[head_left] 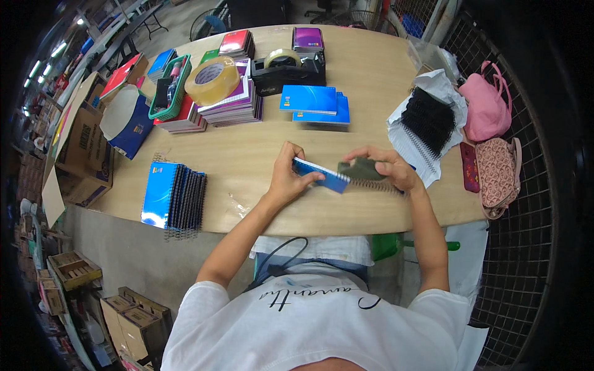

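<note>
My left hand (288, 177) grips a small blue notebook (333, 180), thumb on its cover and its punched edge turned up. A dark wire spiral coil (376, 185) runs from the notebook's right end under my right hand (401, 171). That hand is closed on a soft-looking olive-green pad (361, 169), blurred, whose exact kind I cannot make out. Whether its fingers also touch the coil is hidden. To the left lies a row of blue notebooks (162, 193) with coils sticking out of their edges. Beyond my hands is a small pile of blue notebooks (312, 105).
Black coils (428, 120) lie on white wrapping at the right, beside a pink bag (486, 105) and a patterned pouch (497, 176). Farther back stand a tape dispenser (288, 74), a large tape roll (212, 81), purple notebooks (232, 110) and a green basket (171, 86).
</note>
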